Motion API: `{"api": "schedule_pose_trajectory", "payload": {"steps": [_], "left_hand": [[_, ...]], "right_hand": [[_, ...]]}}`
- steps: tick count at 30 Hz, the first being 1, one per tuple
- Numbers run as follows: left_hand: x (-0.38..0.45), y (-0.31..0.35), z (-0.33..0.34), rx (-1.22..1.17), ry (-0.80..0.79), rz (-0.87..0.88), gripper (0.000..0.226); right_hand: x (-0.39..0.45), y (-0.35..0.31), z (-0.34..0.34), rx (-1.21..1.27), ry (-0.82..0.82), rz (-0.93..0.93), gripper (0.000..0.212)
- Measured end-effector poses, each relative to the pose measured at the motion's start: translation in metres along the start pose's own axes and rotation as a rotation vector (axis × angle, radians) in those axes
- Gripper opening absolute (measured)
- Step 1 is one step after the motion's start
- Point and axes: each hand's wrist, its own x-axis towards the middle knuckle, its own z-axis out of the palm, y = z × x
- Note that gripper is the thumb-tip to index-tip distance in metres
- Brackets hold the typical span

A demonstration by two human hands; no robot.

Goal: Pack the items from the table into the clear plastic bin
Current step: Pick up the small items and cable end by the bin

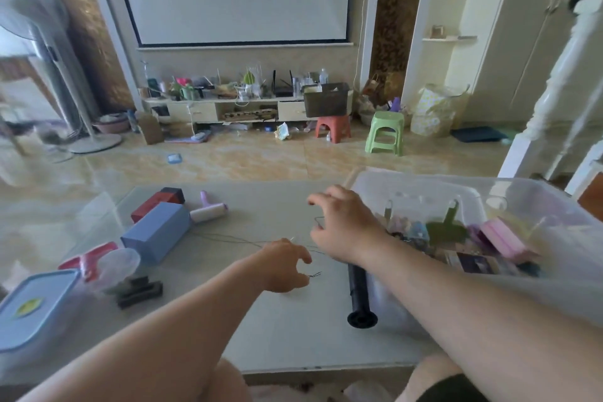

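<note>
Both hands are working a thin wire [228, 240] that is trailing across the bench [277, 330], running from beside the blue box [156, 237] toward the middle. The left hand [284, 266] is curling its fingers [301, 254] round the near part of the wire, with a small bent end showing just below it; the right hand [342, 225] is pinching a loop of the same wire between thumb and forefinger, its other fingers spread, just beside the wall of the clear bin [424, 186]. The bin is standing on the right of the bench and already holding a pink box [504, 238] and other small things. The step in hand appears to be gathering the wire, and doing it well probably means winding it into a compact coil before lifting, so the loose tail is not dragging against the blue box or the lint roller [208, 210] lying near it. Keeping both grips light but steady should stop the springy wire from flicking open, and the coil is best lowered over the near wall into a free corner. The black tube [359, 290] is lying against the bin, while the red box [153, 204], a lidded container [36, 307] and a black clip [140, 292] are waiting on the left.
</note>
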Motion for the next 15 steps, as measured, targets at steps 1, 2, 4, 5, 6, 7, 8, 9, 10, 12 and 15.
{"api": "schedule_pose_trajectory", "payload": {"steps": [1, 2, 4, 5, 6, 7, 8, 9, 10, 12, 15], "left_hand": [[0.001, -0.004, 0.000, 0.008, -0.038, 0.005, 0.054], [0.001, -0.009, 0.001, 0.014, -0.070, 0.021, 0.054], [0.003, -0.018, 0.004, 0.020, -0.113, 0.057, 0.051], [0.005, -0.023, 0.008, 0.020, -0.117, 0.073, 0.049], [0.008, -0.030, 0.011, 0.019, -0.114, 0.085, 0.048], [0.012, -0.037, 0.015, 0.016, -0.107, 0.093, 0.046], [0.017, -0.044, 0.019, 0.009, -0.090, 0.096, 0.044], [0.025, -0.052, 0.023, -0.001, -0.055, 0.088, 0.042], [0.034, -0.060, 0.027, -0.010, -0.021, 0.075, 0.040], [0.053, -0.071, 0.033, -0.017, 0.019, 0.054, 0.040], [0.083, -0.077, 0.044, 0.019, 0.079, 0.031, 0.052]], "right_hand": [[0.000, -0.004, 0.013, 0.008, -0.045, 0.019, 0.056], [0.000, -0.007, 0.026, 0.008, -0.091, 0.055, 0.056], [0.002, -0.008, 0.050, -0.021, -0.169, 0.141, 0.056], [0.004, -0.007, 0.060, -0.051, -0.199, 0.180, 0.058], [0.009, -0.007, 0.069, -0.090, -0.229, 0.222, 0.059], [0.015, -0.005, 0.076, -0.132, -0.253, 0.264, 0.058], [0.024, -0.003, 0.083, -0.177, -0.270, 0.308, 0.055], [0.035, 0.001, 0.089, -0.219, -0.274, 0.353, 0.054], [0.047, 0.006, 0.095, -0.246, -0.275, 0.400, 0.055], [0.071, 0.019, 0.106, -0.271, -0.303, 0.492, 0.062], [0.099, 0.043, 0.123, -0.324, -0.329, 0.600, 0.069]]}}
